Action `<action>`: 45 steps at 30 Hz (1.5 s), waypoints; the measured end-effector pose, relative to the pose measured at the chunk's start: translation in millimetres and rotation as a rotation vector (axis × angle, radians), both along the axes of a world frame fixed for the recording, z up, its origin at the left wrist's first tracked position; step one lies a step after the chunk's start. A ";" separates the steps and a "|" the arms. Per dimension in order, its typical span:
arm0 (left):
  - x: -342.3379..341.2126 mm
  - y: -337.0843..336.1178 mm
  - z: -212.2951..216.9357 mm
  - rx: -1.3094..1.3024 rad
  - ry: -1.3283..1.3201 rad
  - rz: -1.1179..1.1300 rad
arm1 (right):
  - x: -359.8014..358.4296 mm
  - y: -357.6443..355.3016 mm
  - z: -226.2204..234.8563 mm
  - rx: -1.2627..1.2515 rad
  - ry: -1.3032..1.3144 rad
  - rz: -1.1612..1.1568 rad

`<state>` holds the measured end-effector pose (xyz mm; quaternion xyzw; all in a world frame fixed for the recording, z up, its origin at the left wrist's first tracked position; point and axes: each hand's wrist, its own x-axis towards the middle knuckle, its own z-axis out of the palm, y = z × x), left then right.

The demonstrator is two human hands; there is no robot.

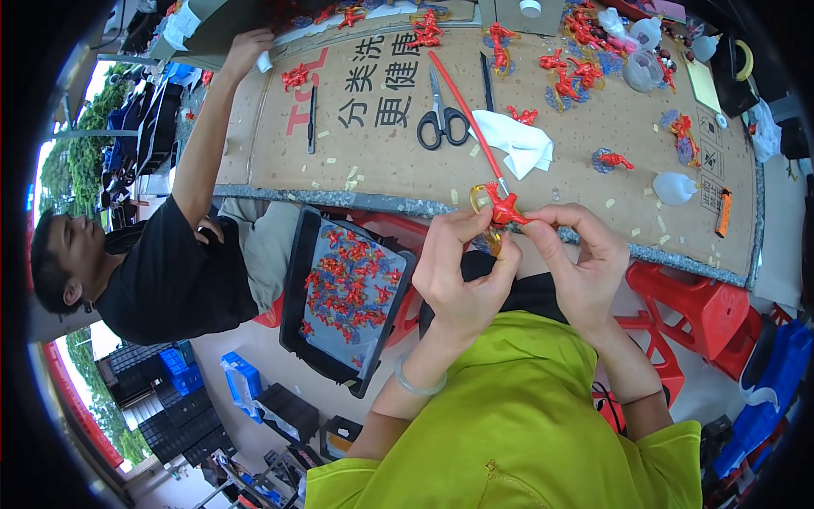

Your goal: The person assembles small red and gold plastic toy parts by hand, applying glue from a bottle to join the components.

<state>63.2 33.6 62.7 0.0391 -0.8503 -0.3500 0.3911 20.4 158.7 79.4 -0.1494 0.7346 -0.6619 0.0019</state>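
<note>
Just off the table's near edge, my left hand point(462, 276) and my right hand point(585, 263) pinch a small glossy red figurine point(506, 206) between them. Clear amber-yellow parts show beside it, next to my left fingers. My right thumb and forefinger grip its right end. Lying on the table, a long red-handled brush point(462, 106) points its tip down toward the figurine. Beyond my hands are a crumpled white cloth point(526, 146) and black-handled scissors point(431, 127). Part of the figurine is hidden by my fingers.
The table is covered with cardboard point(271, 165). More red figurines point(568, 81), squeeze bottles point(675, 188) and an orange cutter point(723, 212) lie there. A black tray point(292, 322) of figurines stands left. A person in black point(174, 267) reaches across the table. Red stools point(691, 305) stand right.
</note>
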 end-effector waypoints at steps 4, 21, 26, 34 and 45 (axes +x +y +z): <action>3.7 6.4 15.5 0.824 -0.075 -0.212 | -7.4 4.1 -4.4 -0.128 -0.095 0.020; 5.6 -3.6 7.4 1.150 -0.303 -0.387 | -23.2 0.2 -3.6 -0.068 -0.190 0.207; 6.0 -7.2 7.6 1.165 -0.303 -0.388 | -23.6 -4.0 -4.4 -0.073 -0.197 0.193; 12.0 -8.7 8.3 1.201 -0.299 -0.395 | -17.5 -7.2 -3.4 -0.141 -0.271 0.211; 36.4 -9.8 22.4 1.136 -0.226 -0.402 | 6.7 -7.9 18.3 -0.180 -0.298 0.267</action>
